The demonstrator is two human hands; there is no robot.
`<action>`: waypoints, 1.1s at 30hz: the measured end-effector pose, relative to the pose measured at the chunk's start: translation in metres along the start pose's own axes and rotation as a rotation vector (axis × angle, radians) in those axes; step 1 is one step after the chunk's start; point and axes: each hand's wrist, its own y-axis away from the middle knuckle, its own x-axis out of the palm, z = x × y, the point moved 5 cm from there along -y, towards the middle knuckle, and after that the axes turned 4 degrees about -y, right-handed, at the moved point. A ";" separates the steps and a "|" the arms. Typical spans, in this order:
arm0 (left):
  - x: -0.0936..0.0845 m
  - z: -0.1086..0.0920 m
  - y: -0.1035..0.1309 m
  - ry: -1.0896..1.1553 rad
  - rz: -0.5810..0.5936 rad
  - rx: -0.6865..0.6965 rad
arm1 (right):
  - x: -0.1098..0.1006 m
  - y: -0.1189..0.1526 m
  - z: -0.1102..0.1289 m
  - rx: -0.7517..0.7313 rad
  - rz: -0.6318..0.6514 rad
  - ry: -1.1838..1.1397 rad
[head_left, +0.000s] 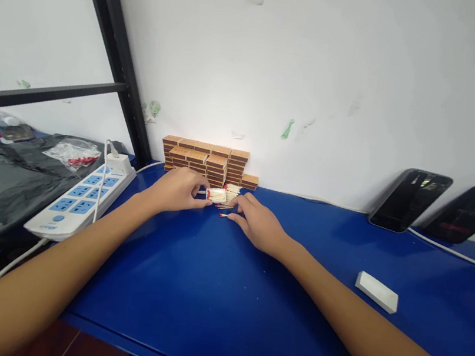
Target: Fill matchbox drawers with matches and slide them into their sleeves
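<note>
My left hand (179,190) pinches a small white matchbox tray (218,192) between thumb and fingers. Several red-headed matches lie inside the tray. Just right of it, a pile of loose matches (233,189) rests on the blue table. My right hand (258,221) is at the near side of that pile, its fingers curled around a few matches (223,216) whose red tips point left. Behind both hands stand stacked brown matchboxes (204,158) against the wall.
A white power strip (83,193) with a cord lies at the left, beside dark plastic sheeting (8,185) and a black metal frame (121,59). Two phones (410,201) lean on the wall at the right. A white block (376,291) sits on the blue table (217,312).
</note>
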 end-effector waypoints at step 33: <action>0.005 -0.032 0.004 0.152 -0.007 0.132 | -0.012 0.000 0.009 -0.109 -0.221 -0.075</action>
